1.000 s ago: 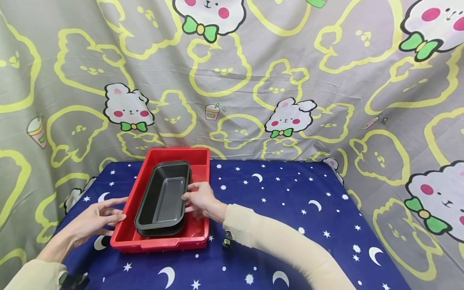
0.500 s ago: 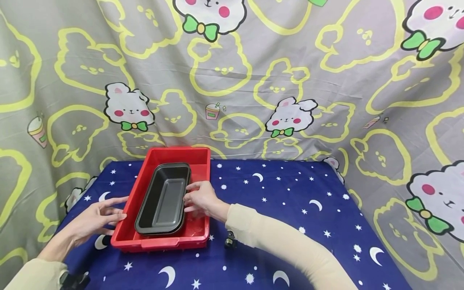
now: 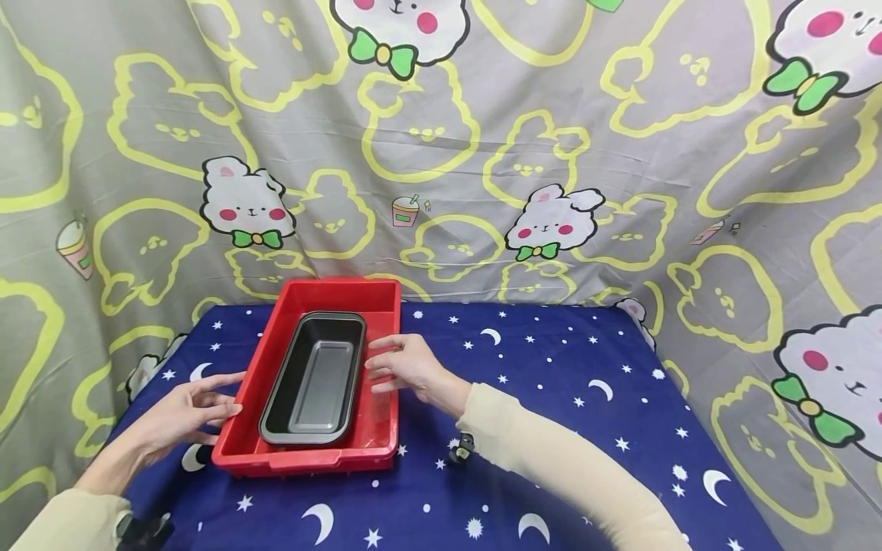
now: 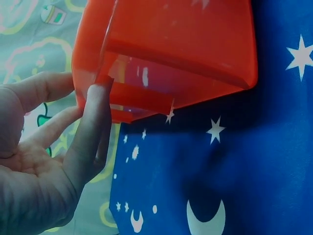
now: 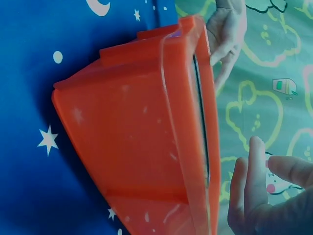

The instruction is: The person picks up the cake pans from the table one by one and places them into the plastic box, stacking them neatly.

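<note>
A black loaf pan (image 3: pixel 322 383) lies in the red plastic bin (image 3: pixel 248 458), toward its left side. Whether a second dark pan is nested under it cannot be seen now. My left hand (image 3: pixel 182 413) holds the bin's left rim, with fingers on both sides of the rim lip in the left wrist view. My right hand (image 3: pixel 411 367) hovers over the bin's right rim with fingers extended, apart from the pan and holding nothing. In the right wrist view, the right fingers (image 5: pixel 257 166) are separated from the rim, and only a thin dark edge of the pan shows.
The bin stands on a table with a dark blue moon-and-star cloth (image 3: pixel 524 428), left of the middle. A grey curtain (image 3: pixel 441 153) with cartoon prints hangs behind and along both sides. Dark wrist cameras (image 3: pixel 462 448) are strapped at the sleeves.
The loaf pan has sunk down onto a dark rim that showed beneath it earlier. My right hand has let go of its edge and moved right. The left hand stays in place.
</note>
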